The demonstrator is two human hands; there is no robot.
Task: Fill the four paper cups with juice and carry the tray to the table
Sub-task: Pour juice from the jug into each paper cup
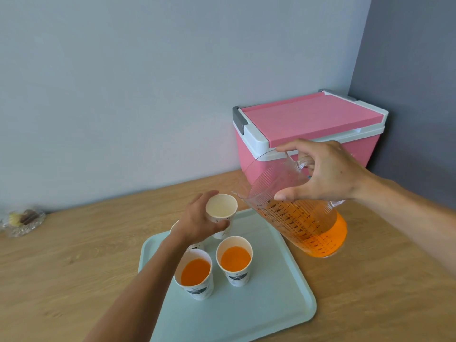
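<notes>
A pale green tray lies on the wooden counter. On it stand two paper cups holding orange juice, one at the front left and one to its right. My left hand grips an empty paper cup, tilted toward the jug, above the tray's far edge. Another cup is mostly hidden behind that hand. My right hand holds the handle of a clear measuring jug, part full of orange juice and tipped left, its spout close to the empty cup's rim. No juice is flowing.
A pink cooler box with a white rim stands in the corner behind the jug. A glass dish with sweets sits at the far left by the wall. The wooden counter stretches left of the tray.
</notes>
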